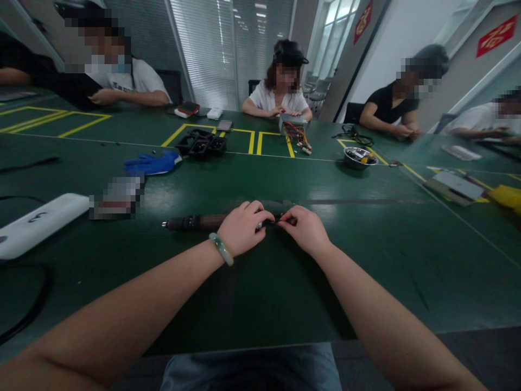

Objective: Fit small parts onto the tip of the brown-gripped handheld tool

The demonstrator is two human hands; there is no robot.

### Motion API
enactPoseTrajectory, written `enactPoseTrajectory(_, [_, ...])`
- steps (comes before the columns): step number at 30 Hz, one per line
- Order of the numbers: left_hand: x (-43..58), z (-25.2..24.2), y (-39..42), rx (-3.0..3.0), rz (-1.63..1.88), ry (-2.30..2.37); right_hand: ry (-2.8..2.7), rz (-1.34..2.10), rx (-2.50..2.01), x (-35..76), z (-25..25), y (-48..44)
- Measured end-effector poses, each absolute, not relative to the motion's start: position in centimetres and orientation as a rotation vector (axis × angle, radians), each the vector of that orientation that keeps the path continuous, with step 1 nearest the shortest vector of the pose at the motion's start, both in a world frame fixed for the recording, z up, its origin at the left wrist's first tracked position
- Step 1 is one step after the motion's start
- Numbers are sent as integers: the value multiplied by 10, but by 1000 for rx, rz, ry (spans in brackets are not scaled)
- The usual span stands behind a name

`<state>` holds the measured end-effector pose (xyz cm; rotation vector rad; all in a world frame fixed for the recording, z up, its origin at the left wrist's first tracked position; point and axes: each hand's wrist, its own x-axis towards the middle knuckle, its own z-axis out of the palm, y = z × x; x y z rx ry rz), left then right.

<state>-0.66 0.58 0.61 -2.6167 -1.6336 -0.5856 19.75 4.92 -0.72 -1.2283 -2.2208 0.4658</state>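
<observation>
On the green table in front of me lies a long dark cylindrical tool, which looks like an electric screwdriver, its silvery tip pointing left. My left hand, with a green bangle at the wrist, is closed over the tool's right end. Close beside it, my right hand pinches something small and dark at that same end, with thumb and forefinger together. The fingers hide most of that end, so I cannot make out the small piece.
Left of me are a white power bank-like box, a blurred-out flat item and a blue glove. Farther off stand black trays, a metal box with coloured wires and a metal bowl. Several people sit around the table.
</observation>
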Motion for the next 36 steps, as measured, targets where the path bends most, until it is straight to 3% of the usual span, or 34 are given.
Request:
enactPoseTrajectory(19, [4, 13, -6, -2556, -718, -1581, -2240, 580, -1209, 191, -14, 58])
enactPoseTrajectory(23, [12, 18, -18, -2829, -713, -1309, -2245, 585, -1189, 191, -12, 57])
enactPoseTrajectory(27, [13, 9, -22, -3280, -421, -712, -2229, 589, -1232, 190, -11, 54])
enactPoseTrajectory(36, [5, 7, -18, -3403, -414, -909, -2224, 542, -1257, 195, -10, 54])
